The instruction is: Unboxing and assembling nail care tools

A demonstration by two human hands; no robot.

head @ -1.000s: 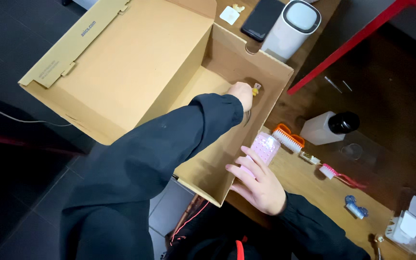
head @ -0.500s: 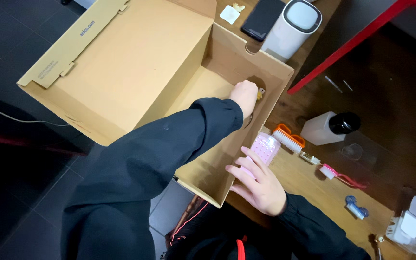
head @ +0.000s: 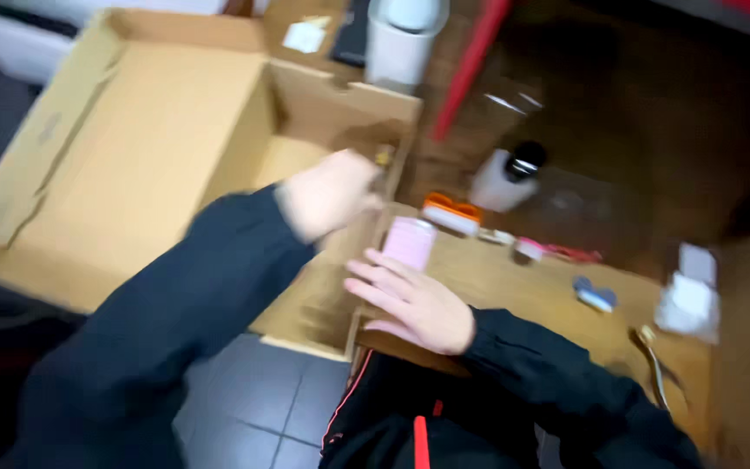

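Note:
A large open cardboard box (head: 132, 182) lies on its side at the left. My left hand (head: 327, 195) hovers at its mouth, motion-blurred, so its grip is unclear. A small yellowish thing (head: 384, 158) sits on the box's inner wall just beyond that hand. My right hand (head: 414, 300) lies flat with fingers spread at the wooden table's (head: 523, 287) edge, pressed against the box wall. Its fingertips almost touch a pink rectangular object (head: 410, 241).
On the table are an orange-topped brush (head: 449, 213), a white bottle with a black cap (head: 501, 178), a small blue-and-white item (head: 596, 295) and a small white box (head: 687, 300). A white cylinder (head: 401, 43) and a red pole (head: 470, 65) stand behind the cardboard box.
My left hand has drawn back from deep inside the box toward its mouth. The camera has swung, blurring the view. My right hand stays flat in place.

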